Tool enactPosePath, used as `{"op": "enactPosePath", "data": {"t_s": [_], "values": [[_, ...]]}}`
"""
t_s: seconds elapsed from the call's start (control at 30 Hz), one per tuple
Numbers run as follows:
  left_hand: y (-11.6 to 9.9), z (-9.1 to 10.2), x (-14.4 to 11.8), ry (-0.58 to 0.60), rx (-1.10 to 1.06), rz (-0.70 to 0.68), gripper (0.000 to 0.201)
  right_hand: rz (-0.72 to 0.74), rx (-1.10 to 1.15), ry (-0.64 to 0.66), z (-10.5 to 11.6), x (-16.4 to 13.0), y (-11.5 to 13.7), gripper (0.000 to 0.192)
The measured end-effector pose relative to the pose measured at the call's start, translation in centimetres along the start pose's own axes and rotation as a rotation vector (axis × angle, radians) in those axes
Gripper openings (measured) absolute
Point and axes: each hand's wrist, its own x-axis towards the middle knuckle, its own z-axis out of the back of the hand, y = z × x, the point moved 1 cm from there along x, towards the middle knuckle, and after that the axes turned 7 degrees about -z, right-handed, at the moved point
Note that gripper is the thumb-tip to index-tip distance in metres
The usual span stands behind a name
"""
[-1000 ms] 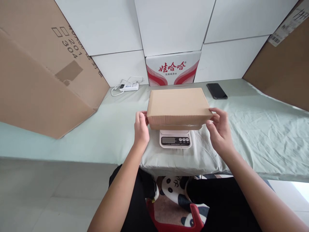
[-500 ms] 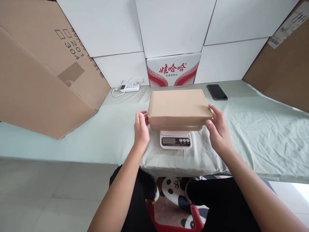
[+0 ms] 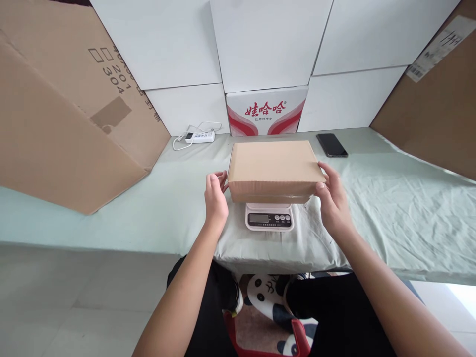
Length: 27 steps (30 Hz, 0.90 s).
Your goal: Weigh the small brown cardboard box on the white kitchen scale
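A person sits at a cloth-covered table [image 3: 390,208] and looks down at both bare hands, which flank a closed brown box [image 3: 274,166]. The box lies flat on a small white scale [image 3: 269,216], overhanging it on both sides so that only the scale's front strip with its display and buttons shows below the box's near edge. This placement seems meant to put the box's weight on the scale while leaving the display readable.

The left hand [image 3: 215,196] is at the box's left end, fingers loosely curled, with the fingertips touching or almost touching the near left corner. The right hand [image 3: 332,201] is at the right end, fingers spread along the side and the thumb near the near right corner. Both hands are open and resting lightly against the ends, seemingly steadying the box. Whether they still press on it cannot be told.

Beyond the box, directly past both hands, a white carton with red print [image 3: 267,111] stands against a wall of white panels. Past the right hand lies a dark phone [image 3: 332,145]. Past the left hand lies a white power strip [image 3: 201,135] with its cable. Large cardboard sheets [image 3: 63,114] lean at the far left and far right.
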Motion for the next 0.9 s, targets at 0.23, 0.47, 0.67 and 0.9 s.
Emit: {"op": "enactPosePath", "data": {"t_s": [0.23,0.47,0.67,0.9], "values": [[0.33,-0.16,0.04,0.028,0.011,-0.001,0.053,0.018,0.004,0.012,-0.29,0.37,-0.33,0.058],[0.43,-0.21,0.02,0.029,0.058,-0.007,0.058,-0.034,0.005,-0.031,-0.67,0.48,-0.12,0.061],[0.32,-0.19,0.04,0.036,0.07,0.007,0.058,-0.046,-0.013,-0.037,-0.75,0.54,0.01,0.062],[0.83,-0.06,0.26,0.055,0.101,-0.013,0.059,-0.03,-0.02,-0.037,-0.69,0.57,-0.08,0.059]]}}
